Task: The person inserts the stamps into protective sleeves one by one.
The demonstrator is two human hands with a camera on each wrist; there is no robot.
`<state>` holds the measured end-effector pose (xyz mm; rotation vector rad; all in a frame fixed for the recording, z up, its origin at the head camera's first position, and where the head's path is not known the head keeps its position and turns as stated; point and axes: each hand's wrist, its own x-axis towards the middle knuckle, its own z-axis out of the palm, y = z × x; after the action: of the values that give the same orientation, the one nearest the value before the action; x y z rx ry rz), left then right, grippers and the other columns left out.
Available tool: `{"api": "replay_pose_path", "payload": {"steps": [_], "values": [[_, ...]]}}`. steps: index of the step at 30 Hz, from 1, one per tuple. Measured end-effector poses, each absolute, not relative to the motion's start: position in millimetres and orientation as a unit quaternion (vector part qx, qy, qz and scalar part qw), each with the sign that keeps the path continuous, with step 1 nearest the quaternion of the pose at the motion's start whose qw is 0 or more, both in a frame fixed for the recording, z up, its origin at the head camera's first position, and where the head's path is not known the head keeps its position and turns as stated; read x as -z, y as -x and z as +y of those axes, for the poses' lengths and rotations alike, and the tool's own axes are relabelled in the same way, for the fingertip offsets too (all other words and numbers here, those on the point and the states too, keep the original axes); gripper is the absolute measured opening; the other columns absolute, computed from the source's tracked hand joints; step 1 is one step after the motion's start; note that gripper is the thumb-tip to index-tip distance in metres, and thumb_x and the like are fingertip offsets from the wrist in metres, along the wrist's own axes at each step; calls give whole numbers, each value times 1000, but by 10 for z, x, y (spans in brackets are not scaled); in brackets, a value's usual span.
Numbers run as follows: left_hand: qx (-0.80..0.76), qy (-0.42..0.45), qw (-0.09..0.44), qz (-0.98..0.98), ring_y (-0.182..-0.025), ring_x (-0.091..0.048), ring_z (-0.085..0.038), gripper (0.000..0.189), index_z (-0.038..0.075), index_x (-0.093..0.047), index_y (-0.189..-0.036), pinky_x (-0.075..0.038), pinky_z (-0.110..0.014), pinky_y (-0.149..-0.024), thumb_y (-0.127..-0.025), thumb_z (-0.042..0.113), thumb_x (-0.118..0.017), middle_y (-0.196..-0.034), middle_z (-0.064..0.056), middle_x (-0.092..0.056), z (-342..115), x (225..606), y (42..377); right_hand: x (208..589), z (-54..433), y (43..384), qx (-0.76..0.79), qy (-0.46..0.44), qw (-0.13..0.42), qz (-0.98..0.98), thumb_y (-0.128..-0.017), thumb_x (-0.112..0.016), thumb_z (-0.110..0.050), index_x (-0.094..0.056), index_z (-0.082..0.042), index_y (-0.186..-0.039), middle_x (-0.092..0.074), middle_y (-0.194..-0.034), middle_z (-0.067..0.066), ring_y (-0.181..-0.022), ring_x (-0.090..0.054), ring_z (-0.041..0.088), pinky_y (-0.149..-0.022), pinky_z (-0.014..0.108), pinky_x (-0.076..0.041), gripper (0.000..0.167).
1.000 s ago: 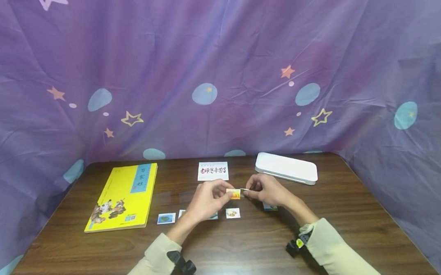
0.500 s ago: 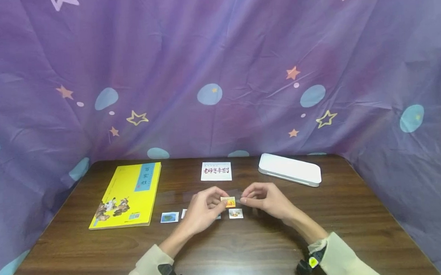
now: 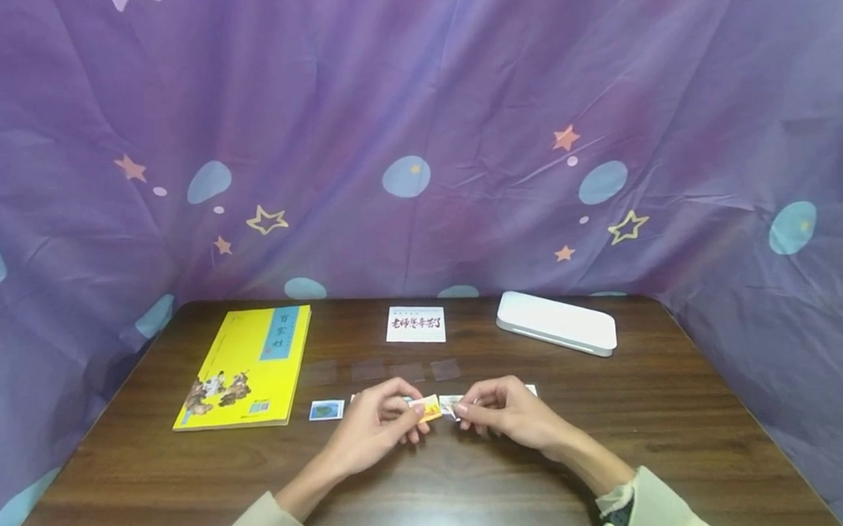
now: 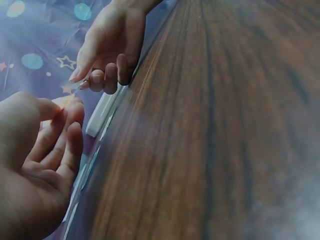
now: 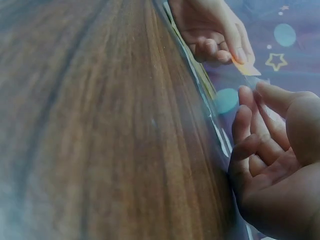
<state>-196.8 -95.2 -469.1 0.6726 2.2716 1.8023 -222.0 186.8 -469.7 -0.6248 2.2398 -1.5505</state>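
Note:
My left hand [image 3: 375,422] pinches a small yellow-and-orange picture card [image 3: 429,408], stamp-sized, between thumb and fingers. Facing it, my right hand [image 3: 509,412] pinches a small clear plastic piece [image 5: 253,80] that reaches up to the card's edge in the right wrist view. Both hands are raised over the table, their fingertips close together. Below them a row of small picture cards lies on the wood: a blue one [image 3: 325,410] at the left, others partly hidden behind the hands.
Several clear plastic rectangles [image 3: 367,370] lie in a row behind the cards. A yellow book [image 3: 245,369] is at the left, a white card with red writing [image 3: 415,324] at the back, and a flat white case [image 3: 556,323] at the back right. A purple curtain [image 3: 416,138] hangs behind.
Both hands have come lower and nearer to the person, the yellow card moving with the left hand and now tilted. The right hand has closed in toward the card again. The head view has shifted slightly.

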Motion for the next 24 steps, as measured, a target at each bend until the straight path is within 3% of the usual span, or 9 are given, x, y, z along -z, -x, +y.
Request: {"api": "replay_pose_path", "payload": {"steps": [5, 10, 18, 24], "values": [[-618, -229, 98, 746, -77, -78, -20, 18, 6, -67, -118, -67, -36, -77, -107, 20, -70, -97, -11, -84, -935, 4710, 1980, 4708, 1869, 2210, 542, 213, 184, 792, -103, -75, -31, -79, -9, -101, -81, -91, 10, -65, -61, 7, -54, 19, -46, 22], [-609, -232, 100, 752, -79, -79, -20, 18, 9, -68, -119, -63, -30, -81, -106, 22, -71, -97, -5, -85, -952, 4731, 1990, 4719, 1861, 2222, 539, 213, 187, 793, -103, -75, -33, -80, -11, -101, -82, -90, 6, -66, -61, 7, -55, 19, -47, 23], [-609, -237, 108, 750, -79, -78, -26, 22, 3, -66, -120, -62, -28, -76, -106, 19, -71, -99, -13, -84, -974, 4741, 1991, 4724, 1853, 2234, 552, 212, 191, 783, -103, -75, -31, -80, -9, -102, -82, -90, 5, -66, -61, 7, -55, 17, -45, 22], [-600, -234, 112, 757, -79, -77, -24, 22, 4, -67, -119, -59, -25, -75, -105, 21, -73, -98, -11, -84, -964, 4736, 1992, 4742, 1875, 2232, 559, 211, 190, 779, -103, -75, -30, -80, -9, -102, -82, -89, 5, -66, -62, 6, -56, 17, -45, 22]]}}
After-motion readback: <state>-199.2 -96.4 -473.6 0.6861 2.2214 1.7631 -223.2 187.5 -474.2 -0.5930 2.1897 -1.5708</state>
